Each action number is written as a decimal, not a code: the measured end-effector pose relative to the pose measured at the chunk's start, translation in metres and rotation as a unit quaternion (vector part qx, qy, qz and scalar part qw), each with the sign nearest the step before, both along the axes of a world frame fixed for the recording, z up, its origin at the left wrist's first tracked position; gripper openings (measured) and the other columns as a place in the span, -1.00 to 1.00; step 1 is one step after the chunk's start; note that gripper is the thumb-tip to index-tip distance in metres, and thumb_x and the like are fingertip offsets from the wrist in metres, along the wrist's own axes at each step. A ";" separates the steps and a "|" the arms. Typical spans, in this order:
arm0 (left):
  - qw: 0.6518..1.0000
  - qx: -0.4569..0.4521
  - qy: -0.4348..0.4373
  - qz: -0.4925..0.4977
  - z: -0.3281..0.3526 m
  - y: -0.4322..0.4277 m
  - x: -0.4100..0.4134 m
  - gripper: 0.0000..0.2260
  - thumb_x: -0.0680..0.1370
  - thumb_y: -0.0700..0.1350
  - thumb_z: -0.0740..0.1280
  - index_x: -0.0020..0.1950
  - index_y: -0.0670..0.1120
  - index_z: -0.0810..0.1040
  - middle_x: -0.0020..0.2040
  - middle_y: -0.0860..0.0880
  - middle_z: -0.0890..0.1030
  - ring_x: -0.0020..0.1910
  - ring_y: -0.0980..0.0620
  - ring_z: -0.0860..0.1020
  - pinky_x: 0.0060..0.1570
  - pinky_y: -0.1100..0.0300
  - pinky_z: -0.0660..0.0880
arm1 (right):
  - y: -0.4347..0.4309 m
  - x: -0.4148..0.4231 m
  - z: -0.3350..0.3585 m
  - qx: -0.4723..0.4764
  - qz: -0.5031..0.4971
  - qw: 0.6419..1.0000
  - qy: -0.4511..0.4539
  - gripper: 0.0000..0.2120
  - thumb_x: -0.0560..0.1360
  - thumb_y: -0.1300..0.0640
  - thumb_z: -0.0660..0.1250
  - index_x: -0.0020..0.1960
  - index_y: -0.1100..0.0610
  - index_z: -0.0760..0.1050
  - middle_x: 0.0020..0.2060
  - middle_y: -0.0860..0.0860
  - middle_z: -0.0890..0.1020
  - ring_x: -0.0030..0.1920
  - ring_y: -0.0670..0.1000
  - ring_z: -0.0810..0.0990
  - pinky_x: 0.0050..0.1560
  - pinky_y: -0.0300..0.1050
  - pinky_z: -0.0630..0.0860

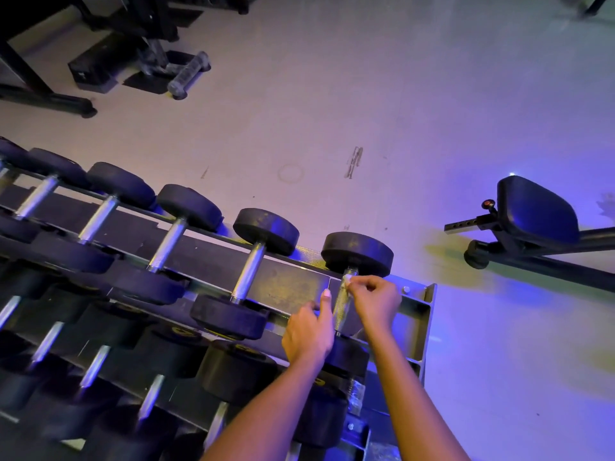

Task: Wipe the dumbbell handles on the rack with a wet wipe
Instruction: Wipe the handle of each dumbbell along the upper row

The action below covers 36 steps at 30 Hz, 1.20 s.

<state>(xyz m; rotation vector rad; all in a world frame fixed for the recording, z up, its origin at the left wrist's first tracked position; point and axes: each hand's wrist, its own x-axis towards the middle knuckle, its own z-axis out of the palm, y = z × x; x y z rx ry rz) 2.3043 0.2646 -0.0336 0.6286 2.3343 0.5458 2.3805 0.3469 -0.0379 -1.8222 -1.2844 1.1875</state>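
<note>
As R hand (376, 302) pinches wipe (347, 280), mostly hidden, on dumbbell handle (342, 306)

Both arms are bare from the lower edge of the view up to the fingertips. The left forearm (266, 410) and the right forearm (416, 404) are slim and smooth, broader low in the view and narrowing to slender wrists. The left hand (307, 331) is bare, with a smooth back and one long, pale, rounded nail (327, 293) that catches the light. The right hand (376, 302) is bare as well, its knuckles standing out as small ridges. Violet-blue light tints the outer edge of the right forearm; a warmer glow lies on the backs of both hands.
</note>
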 end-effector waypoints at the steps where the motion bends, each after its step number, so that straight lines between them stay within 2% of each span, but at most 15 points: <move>1: 1.000 0.000 0.001 -0.002 0.000 0.000 0.000 -0.44 0.54 0.37 -0.01 0.08 0.00 0.58 0.10 -0.07 0.62 0.12 -0.13 0.54 0.00 0.06 0.39 | -0.003 -0.001 -0.002 0.012 0.023 0.999 -0.029 -0.97 0.39 0.15 0.48 -0.19 0.10 0.69 -0.31 -0.01 0.67 -0.23 -0.02 0.59 -0.18 -0.21 0.40; 5: 1.000 -0.003 0.009 -0.008 0.003 0.001 0.001 -0.46 0.55 0.36 -0.01 0.08 0.01 0.57 0.12 -0.08 0.61 0.14 -0.13 0.53 -0.05 0.08 0.34 | -0.022 0.004 -0.011 0.025 0.071 0.994 -0.082 -0.93 0.36 0.22 0.43 -0.19 0.13 0.69 -0.28 0.02 0.68 -0.22 0.00 0.61 -0.19 -0.23 0.37; 7: 1.000 -0.004 0.002 -0.005 0.003 0.001 0.001 -0.47 0.55 0.35 0.00 0.07 0.01 0.58 0.12 -0.07 0.61 0.15 -0.13 0.53 -0.04 0.07 0.34 | -0.036 0.011 -0.014 0.004 0.092 0.993 -0.079 -0.92 0.35 0.24 0.44 -0.26 0.09 0.67 -0.32 -0.02 0.68 -0.22 -0.01 0.63 -0.20 -0.23 0.40; 10: 1.000 -0.003 0.001 0.000 0.001 0.001 0.000 -0.45 0.55 0.36 0.00 0.04 0.00 0.59 0.10 -0.06 0.62 0.14 -0.13 0.53 0.00 0.05 0.38 | -0.051 0.021 -0.014 -0.058 0.115 0.991 -0.046 -0.79 0.33 0.26 0.49 -0.38 0.00 0.61 -0.39 -0.10 0.66 -0.26 -0.11 0.63 -0.21 -0.25 0.47; 13: 1.000 -0.001 0.000 0.000 0.000 0.001 0.000 -0.44 0.54 0.37 0.00 0.05 -0.01 0.59 0.10 -0.07 0.62 0.13 -0.13 0.53 -0.02 0.05 0.37 | -0.045 0.028 -0.008 -0.097 0.048 0.993 0.051 -0.87 0.32 0.27 0.53 -0.31 0.09 0.65 -0.37 -0.03 0.69 -0.30 -0.07 0.64 -0.17 -0.13 0.56; 15: 1.000 0.000 0.003 -0.001 -0.001 0.001 0.000 -0.43 0.54 0.37 0.00 0.07 -0.01 0.59 0.11 -0.08 0.62 0.14 -0.14 0.53 -0.01 0.05 0.37 | -0.031 0.029 -0.004 -0.076 -0.031 0.992 0.099 -0.90 0.33 0.26 0.53 -0.26 0.11 0.65 -0.36 0.00 0.69 -0.33 -0.06 0.64 -0.15 -0.07 0.58; 18: 1.000 0.001 0.003 -0.004 -0.001 0.001 0.000 -0.42 0.55 0.37 -0.01 0.10 -0.02 0.59 0.12 -0.09 0.62 0.15 -0.14 0.53 0.02 0.04 0.38 | -0.007 0.020 -0.002 -0.044 -0.091 0.985 0.139 -0.86 0.37 0.26 0.52 -0.24 0.05 0.63 -0.30 -0.02 0.69 -0.24 -0.03 0.64 -0.15 -0.20 0.55; 20: 1.000 0.002 0.005 -0.007 -0.002 0.001 0.000 -0.42 0.55 0.36 -0.02 0.09 -0.02 0.59 0.11 -0.09 0.62 0.15 -0.15 0.53 0.02 0.04 0.39 | 0.001 0.012 -0.004 -0.032 -0.073 0.991 0.110 -0.86 0.36 0.19 0.53 -0.26 -0.02 0.63 -0.30 -0.08 0.69 -0.21 -0.05 0.65 -0.14 -0.19 0.55; 22: 1.000 0.000 0.007 -0.007 -0.002 0.001 0.000 -0.43 0.55 0.36 -0.02 0.09 -0.01 0.59 0.11 -0.09 0.62 0.15 -0.16 0.53 0.02 0.04 0.39 | 0.001 0.008 -0.007 -0.021 -0.043 0.997 0.067 -0.85 0.34 0.12 0.55 -0.32 -0.07 0.62 -0.33 -0.12 0.69 -0.22 -0.06 0.67 -0.09 -0.09 0.60; 25: 1.000 -0.006 0.008 -0.007 -0.002 0.001 -0.001 -0.43 0.55 0.37 -0.01 0.10 0.00 0.58 0.12 -0.10 0.61 0.15 -0.16 0.53 0.04 0.03 0.40 | -0.007 0.013 -0.017 -0.034 -0.005 0.999 0.030 -0.85 0.33 0.13 0.55 -0.34 -0.05 0.62 -0.37 -0.09 0.68 -0.27 -0.03 0.68 -0.06 0.01 0.63; 28: 1.000 -0.006 0.008 -0.006 -0.002 0.001 0.000 -0.43 0.54 0.37 -0.01 0.10 0.00 0.59 0.12 -0.09 0.61 0.14 -0.16 0.53 0.02 0.04 0.39 | -0.025 0.022 -0.024 -0.079 0.031 0.995 0.043 -0.86 0.32 0.21 0.55 -0.33 0.05 0.63 -0.41 -0.03 0.68 -0.35 -0.03 0.64 -0.09 0.07 0.64; 32: 1.000 -0.001 -0.002 -0.002 -0.003 0.001 0.000 -0.43 0.54 0.37 0.00 0.09 0.00 0.59 0.11 -0.08 0.61 0.14 -0.15 0.53 0.00 0.05 0.37 | -0.047 0.033 -0.027 -0.106 0.083 0.990 0.033 -0.88 0.30 0.24 0.57 -0.31 0.09 0.65 -0.37 -0.06 0.69 -0.30 -0.09 0.63 -0.13 -0.12 0.57; 34: 1.000 -0.001 -0.004 -0.002 -0.003 0.000 0.000 -0.43 0.54 0.37 -0.01 0.09 0.00 0.59 0.11 -0.08 0.61 0.14 -0.14 0.53 0.02 0.04 0.38 | -0.045 0.035 -0.029 -0.117 0.068 0.989 0.060 -0.88 0.31 0.27 0.55 -0.29 0.10 0.65 -0.34 -0.03 0.70 -0.27 -0.05 0.64 -0.12 -0.10 0.57; 36: 1.000 -0.001 -0.001 -0.003 -0.003 0.000 0.000 -0.42 0.54 0.37 -0.01 0.10 -0.01 0.59 0.11 -0.08 0.62 0.14 -0.14 0.53 0.02 0.04 0.38 | -0.038 0.036 -0.029 -0.122 0.012 0.987 0.105 -0.88 0.34 0.30 0.52 -0.27 0.11 0.65 -0.29 0.06 0.71 -0.27 0.01 0.63 -0.14 -0.03 0.58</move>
